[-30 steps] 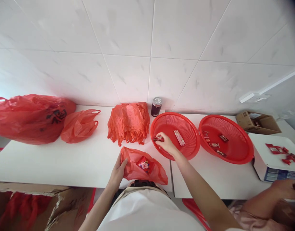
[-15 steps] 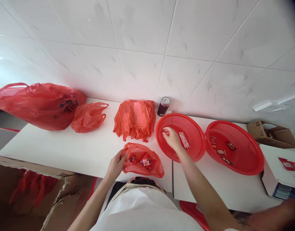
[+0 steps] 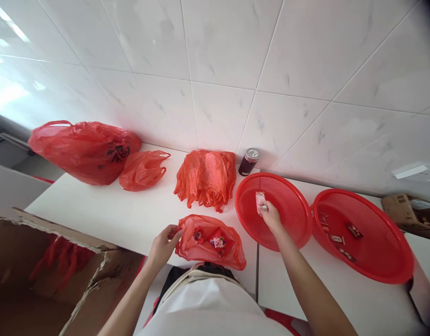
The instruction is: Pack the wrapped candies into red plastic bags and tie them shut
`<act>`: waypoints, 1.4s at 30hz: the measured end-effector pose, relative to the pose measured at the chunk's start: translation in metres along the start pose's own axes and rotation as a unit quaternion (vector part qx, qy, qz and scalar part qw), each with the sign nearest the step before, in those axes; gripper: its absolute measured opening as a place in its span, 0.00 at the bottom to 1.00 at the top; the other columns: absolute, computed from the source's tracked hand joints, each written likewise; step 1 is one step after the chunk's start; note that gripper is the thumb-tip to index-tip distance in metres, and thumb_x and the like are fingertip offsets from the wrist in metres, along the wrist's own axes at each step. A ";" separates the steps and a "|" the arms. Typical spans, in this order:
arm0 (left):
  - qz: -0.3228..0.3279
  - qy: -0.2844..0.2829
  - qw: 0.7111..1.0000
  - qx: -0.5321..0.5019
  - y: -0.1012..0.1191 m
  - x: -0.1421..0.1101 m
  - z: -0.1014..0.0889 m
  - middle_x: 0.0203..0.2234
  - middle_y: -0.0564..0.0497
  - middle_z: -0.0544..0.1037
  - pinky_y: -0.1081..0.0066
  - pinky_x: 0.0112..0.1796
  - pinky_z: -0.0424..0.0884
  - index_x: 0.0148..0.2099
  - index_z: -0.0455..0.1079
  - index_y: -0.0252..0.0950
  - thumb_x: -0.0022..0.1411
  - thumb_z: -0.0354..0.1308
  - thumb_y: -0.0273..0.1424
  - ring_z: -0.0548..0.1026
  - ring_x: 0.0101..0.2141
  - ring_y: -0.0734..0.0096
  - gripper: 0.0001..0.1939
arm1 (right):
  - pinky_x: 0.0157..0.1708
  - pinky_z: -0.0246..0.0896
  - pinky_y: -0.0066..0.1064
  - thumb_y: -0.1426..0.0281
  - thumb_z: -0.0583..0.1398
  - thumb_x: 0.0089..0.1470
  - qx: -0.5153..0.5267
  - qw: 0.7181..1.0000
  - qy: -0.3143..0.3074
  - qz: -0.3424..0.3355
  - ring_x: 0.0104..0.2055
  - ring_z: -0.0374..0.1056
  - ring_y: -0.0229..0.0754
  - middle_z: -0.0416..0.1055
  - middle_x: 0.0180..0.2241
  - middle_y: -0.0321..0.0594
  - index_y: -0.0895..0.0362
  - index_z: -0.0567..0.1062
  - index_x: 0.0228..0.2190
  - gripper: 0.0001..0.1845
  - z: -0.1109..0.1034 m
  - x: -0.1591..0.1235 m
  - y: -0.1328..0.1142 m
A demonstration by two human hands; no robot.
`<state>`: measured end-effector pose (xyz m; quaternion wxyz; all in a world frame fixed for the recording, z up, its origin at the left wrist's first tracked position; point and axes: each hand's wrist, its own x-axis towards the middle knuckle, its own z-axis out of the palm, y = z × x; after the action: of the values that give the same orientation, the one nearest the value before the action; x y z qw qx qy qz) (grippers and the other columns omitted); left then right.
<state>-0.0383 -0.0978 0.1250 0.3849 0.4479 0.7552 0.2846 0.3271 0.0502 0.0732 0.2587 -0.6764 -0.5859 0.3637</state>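
Observation:
My left hand [image 3: 165, 243] pinches the left edge of a red plastic bag [image 3: 193, 253] that lies open at the table's front edge. Inside that bag are a pink flower-patterned piece [image 3: 218, 241] and a smaller red wrapped piece [image 3: 198, 235]. My right hand [image 3: 271, 214] is closed on a pink-and-white packet [image 3: 260, 199], over the nearer red mesh basket [image 3: 292, 186]. The packet is small and its print is too blurred to read.
Behind the open bag lies a stack of red plastic bags [image 3: 206, 175], beside a dark can [image 3: 249, 162]. A second red basket [image 3: 379, 228] holds several small packets. Two filled red bags, one big [image 3: 85, 151] and one small [image 3: 141, 172], sit left. A torn cardboard box [image 3: 92, 284] stands front left.
My right hand, formerly bare in the nearer basket, now grips the pink-and-white packet that was lying there. My left hand stays at the bag's edge. The view has shifted slightly.

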 end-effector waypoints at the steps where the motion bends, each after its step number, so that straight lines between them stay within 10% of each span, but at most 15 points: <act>1: 0.000 0.001 1.000 -0.008 0.000 0.000 0.000 0.29 0.51 0.78 0.71 0.32 0.67 0.36 0.72 0.38 0.57 0.54 0.48 0.73 0.30 0.66 0.19 | 0.35 0.62 0.34 0.62 0.55 0.51 0.022 0.999 -0.014 -0.029 0.36 0.68 0.46 0.71 0.35 0.43 0.57 0.70 0.37 0.14 0.003 -0.007 -0.016; 6: -0.016 -0.006 0.997 -0.074 0.006 -0.001 0.004 0.21 0.53 0.73 0.74 0.25 0.64 0.33 0.72 0.35 0.56 0.54 0.51 0.69 0.23 0.71 0.22 | 0.38 0.64 0.30 0.67 0.56 0.54 0.080 0.943 -0.257 -0.197 0.36 0.69 0.41 0.72 0.35 0.37 0.55 0.73 0.37 0.08 0.050 -0.065 -0.079; 10: -0.025 -0.015 0.992 -0.120 0.013 0.000 0.004 0.20 0.55 0.72 0.75 0.24 0.63 0.37 0.72 0.35 0.56 0.54 0.52 0.68 0.22 0.72 0.24 | 0.49 0.59 0.34 0.76 0.56 0.53 -0.065 0.925 -0.278 -0.249 0.50 0.65 0.46 0.68 0.50 0.41 0.51 0.74 0.48 0.21 0.084 -0.091 -0.087; 14: -0.025 -0.002 0.991 -0.129 0.010 0.002 -0.006 0.20 0.55 0.72 0.75 0.25 0.63 0.37 0.72 0.35 0.55 0.55 0.52 0.67 0.23 0.73 0.24 | 0.52 0.54 0.37 0.76 0.56 0.56 -0.357 0.843 -0.285 -0.285 0.53 0.63 0.48 0.67 0.53 0.43 0.48 0.69 0.55 0.26 0.067 -0.088 -0.083; 20: -0.015 -0.003 0.995 -0.103 0.017 -0.001 -0.040 0.19 0.57 0.69 0.75 0.25 0.60 0.34 0.72 0.35 0.53 0.57 0.53 0.64 0.22 0.74 0.24 | 0.46 0.53 0.42 0.69 0.62 0.54 -0.460 0.780 -0.327 -0.270 0.37 0.70 0.52 0.74 0.27 0.49 0.60 0.80 0.27 0.09 0.017 -0.087 -0.093; 30: 0.037 -0.004 0.998 -0.049 0.064 -0.026 -0.078 0.20 0.56 0.66 0.75 0.26 0.58 0.30 0.68 0.37 0.56 0.56 0.50 0.61 0.24 0.74 0.20 | 0.42 0.58 0.31 0.67 0.60 0.58 -0.126 0.877 -0.347 -0.307 0.41 0.65 0.41 0.73 0.38 0.36 0.49 0.77 0.44 0.11 -0.066 -0.091 -0.172; 34: 0.074 -0.007 0.995 -0.059 0.074 -0.023 -0.071 0.26 0.53 0.71 0.74 0.29 0.63 0.27 0.69 0.37 0.54 0.60 0.47 0.66 0.28 0.71 0.18 | 0.44 0.59 0.36 0.76 0.53 0.58 -0.113 0.901 -0.232 -0.348 0.41 0.65 0.43 0.72 0.38 0.39 0.54 0.77 0.39 0.13 -0.062 -0.087 -0.171; 38: 0.151 -0.077 0.963 -0.207 0.090 -0.017 -0.061 0.48 0.43 0.74 0.64 0.46 0.67 0.31 0.71 0.37 0.57 0.59 0.45 0.70 0.48 0.55 0.16 | 0.40 0.63 0.33 0.74 0.54 0.60 -0.039 0.899 -0.248 -0.360 0.40 0.67 0.41 0.71 0.41 0.38 0.51 0.75 0.43 0.13 -0.053 -0.087 -0.181; 42: 0.152 -0.229 0.924 -0.268 0.109 -0.012 -0.042 0.35 0.48 0.78 0.63 0.40 0.70 0.55 0.63 0.42 0.57 0.62 0.40 0.75 0.36 0.63 0.25 | 0.39 0.64 0.31 0.76 0.54 0.59 0.009 0.892 -0.249 -0.378 0.39 0.67 0.39 0.71 0.39 0.37 0.52 0.75 0.41 0.13 -0.037 -0.094 -0.207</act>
<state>-0.0197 -0.0648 0.2363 0.6049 0.4901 0.4652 0.4213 0.2270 -0.0021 0.2744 0.2288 -0.2888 -0.8392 0.4000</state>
